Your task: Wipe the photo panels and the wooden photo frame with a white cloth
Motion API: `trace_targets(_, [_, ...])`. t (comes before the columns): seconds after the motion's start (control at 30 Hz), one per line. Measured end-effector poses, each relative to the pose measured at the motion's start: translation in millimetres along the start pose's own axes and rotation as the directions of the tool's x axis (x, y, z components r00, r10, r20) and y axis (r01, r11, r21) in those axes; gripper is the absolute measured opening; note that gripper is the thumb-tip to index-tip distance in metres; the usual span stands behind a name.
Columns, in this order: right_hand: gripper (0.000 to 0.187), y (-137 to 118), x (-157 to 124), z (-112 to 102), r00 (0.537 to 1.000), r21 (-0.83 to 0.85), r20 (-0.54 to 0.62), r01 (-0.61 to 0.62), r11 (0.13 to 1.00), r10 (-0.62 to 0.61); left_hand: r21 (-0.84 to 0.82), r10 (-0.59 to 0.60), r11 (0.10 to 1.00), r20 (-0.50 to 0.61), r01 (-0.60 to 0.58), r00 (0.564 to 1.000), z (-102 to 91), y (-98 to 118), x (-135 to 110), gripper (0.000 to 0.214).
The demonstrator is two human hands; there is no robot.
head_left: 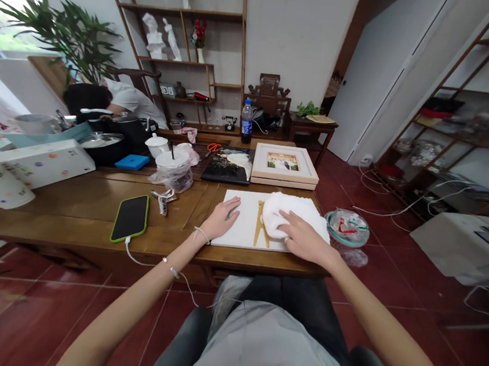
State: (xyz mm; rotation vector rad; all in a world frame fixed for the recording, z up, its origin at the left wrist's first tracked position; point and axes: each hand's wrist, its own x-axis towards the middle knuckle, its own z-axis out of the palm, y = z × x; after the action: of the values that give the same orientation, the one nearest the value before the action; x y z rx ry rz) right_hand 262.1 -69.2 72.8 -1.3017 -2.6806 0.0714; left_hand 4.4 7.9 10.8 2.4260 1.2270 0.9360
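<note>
Fingers [288, 216] slightly spread, right hand [302, 234] rests on white cloth [305, 208], left hand [220, 221] on white board [246, 221].

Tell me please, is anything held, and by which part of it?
The left hand rests on the white board, holding nothing; the right hand lies on the cloth, any grip unclear.

Worktop [80, 206]: brown wood, smooth, slight sheen. Near edge, toward right corner: panel [246, 218], matt white, smooth; on it, cloth [298, 205], fluffy, matt. Phone [131, 219], near edge: glossy dark screen. Clamp-like piece [164, 201]: shiny metal. Far edge: bottle [247, 122], clear glossy plastic.
</note>
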Motion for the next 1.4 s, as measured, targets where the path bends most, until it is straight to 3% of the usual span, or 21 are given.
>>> trace_targets(0.17, [0.033,-24.8,-40.3,-21.8,0.995,0.092,0.097,0.004,0.996,-0.013,0.009,-0.003,1.0,0.003,0.003,1.0,-0.3,0.9,0.3,0.039])
trace_targets(0.3, [0.038,-15.0,-43.4,-16.9,0.995,0.126,0.086,-0.056,0.99,0.045,0.009,-0.014,1.0,0.008,0.014,1.0,0.2,0.4,0.3,0.039])
trace_targets(0.57, [0.041,27.5,36.3,19.2,0.989,0.062,-0.103,-0.101,0.993,0.107,0.005,-0.007,1.0,0.002,0.007,1.0,-0.5,0.3,0.4,0.04])
trace_targets(0.7, [0.041,25.4,67.2,23.2,0.992,0.045,-0.115,-0.043,0.998,0.048,-0.013,-0.003,1.0,-0.004,0.003,1.0,-0.1,-1.3,0.5,0.04])
trace_targets(0.83, [0.042,14.8,74.5,27.5,0.992,-0.025,-0.123,0.012,1.0,-0.015,-0.008,-0.002,1.0,0.0,0.002,1.0,0.2,-1.7,0.9,0.041])
trace_targets(1.03, [0.039,-1.8,49.3,19.2,0.997,-0.042,-0.053,0.06,0.997,-0.062,-0.01,0.009,1.0,-0.007,-0.009,1.0,0.3,-1.3,0.6,0.04])
trace_targets(1.3, [0.035,-56.5,-12.7,1.2,0.978,0.026,0.053,0.199,0.98,-0.2,0.004,0.007,1.0,-0.01,-0.007,1.0,0.1,-0.3,0.2,0.04])
trace_targets(1.4, [0.033,-59.1,-19.9,-3.3,0.967,0.08,0.068,0.24,0.967,-0.246,0.014,0.003,1.0,-0.003,-0.003,1.0,-0.6,1.1,0.6,0.041])
